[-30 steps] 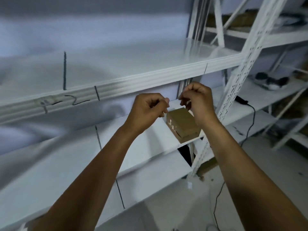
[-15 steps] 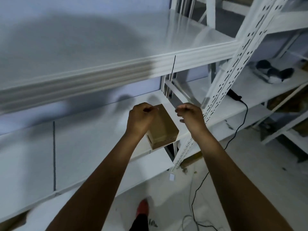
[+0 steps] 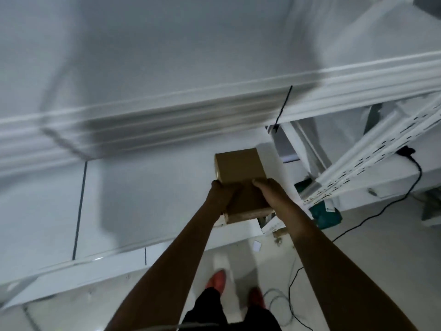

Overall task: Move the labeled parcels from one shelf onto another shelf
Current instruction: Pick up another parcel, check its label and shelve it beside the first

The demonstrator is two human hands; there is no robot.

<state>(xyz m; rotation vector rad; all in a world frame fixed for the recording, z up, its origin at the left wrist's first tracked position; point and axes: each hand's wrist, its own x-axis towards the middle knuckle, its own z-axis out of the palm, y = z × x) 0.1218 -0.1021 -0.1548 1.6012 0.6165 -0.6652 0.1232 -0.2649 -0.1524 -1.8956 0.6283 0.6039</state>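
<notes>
A small brown cardboard parcel [image 3: 239,170] rests at the right end of the lower white shelf [image 3: 152,199], near its front edge. My left hand [image 3: 220,194] presses against the parcel's left side. Wrapped over its right front corner is my right hand [image 3: 269,191]. Both hands grip the box between them. No label shows on the top face from here. The upper white shelf [image 3: 167,120] runs across the view just above the parcel.
A perforated white upright [image 3: 353,163] stands just right of the parcel. Black cables [image 3: 372,216] trail over the floor to the right. A teal object [image 3: 327,213] lies below the shelf end. My red shoes [image 3: 216,281] stand on the pale floor.
My head tipped downward, so the floor and my feet came into view. Both hands dropped from above the parcel and closed onto its two sides.
</notes>
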